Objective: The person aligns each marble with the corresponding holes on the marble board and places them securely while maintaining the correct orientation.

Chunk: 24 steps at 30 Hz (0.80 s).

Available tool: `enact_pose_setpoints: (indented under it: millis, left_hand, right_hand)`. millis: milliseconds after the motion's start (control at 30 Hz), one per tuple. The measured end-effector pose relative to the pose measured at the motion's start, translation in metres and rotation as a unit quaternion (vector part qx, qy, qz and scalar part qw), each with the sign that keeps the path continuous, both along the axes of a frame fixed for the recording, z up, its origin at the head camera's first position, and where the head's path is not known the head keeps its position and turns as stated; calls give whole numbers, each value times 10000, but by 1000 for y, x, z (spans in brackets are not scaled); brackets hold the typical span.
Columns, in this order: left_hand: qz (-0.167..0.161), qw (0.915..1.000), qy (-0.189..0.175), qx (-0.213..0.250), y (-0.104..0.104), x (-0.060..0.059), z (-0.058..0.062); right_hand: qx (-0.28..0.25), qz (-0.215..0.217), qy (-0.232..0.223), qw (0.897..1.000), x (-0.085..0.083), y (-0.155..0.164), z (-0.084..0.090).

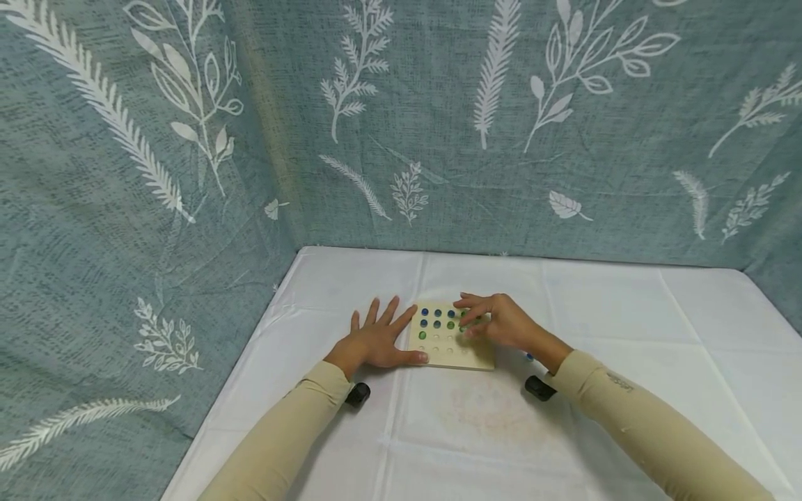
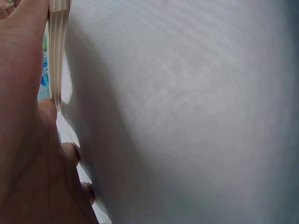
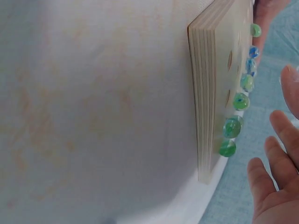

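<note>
A square wooden board with rows of round holes lies on the white cloth. Blue marbles and green marbles fill its far rows; the near holes are bare. My left hand rests flat on the cloth with fingers spread, its thumb against the board's left front edge. My right hand hovers over the board's right side with relaxed fingers that hold nothing. The right wrist view shows the board's layered edge and the marbles edge-on.
A white cloth covers the table, with a faint stain in front of the board. One small blue marble lies loose by my right wrist. Blue-grey leaf-print fabric walls in the back and left.
</note>
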<state>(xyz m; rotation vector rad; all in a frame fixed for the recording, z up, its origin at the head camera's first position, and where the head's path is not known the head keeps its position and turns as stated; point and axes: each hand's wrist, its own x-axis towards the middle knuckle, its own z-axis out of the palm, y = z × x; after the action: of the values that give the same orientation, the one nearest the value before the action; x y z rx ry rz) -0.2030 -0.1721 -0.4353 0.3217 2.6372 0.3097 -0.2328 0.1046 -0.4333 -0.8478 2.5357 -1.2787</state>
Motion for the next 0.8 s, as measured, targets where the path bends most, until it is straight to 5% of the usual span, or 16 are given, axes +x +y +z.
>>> enact_pose_setpoints:
  millis: [800]
  left_hand:
    - [-33, 10000, -5, -11, 0, 0, 1]
  right_hand:
    - [256, 269, 215, 9991, -2, -21, 0]
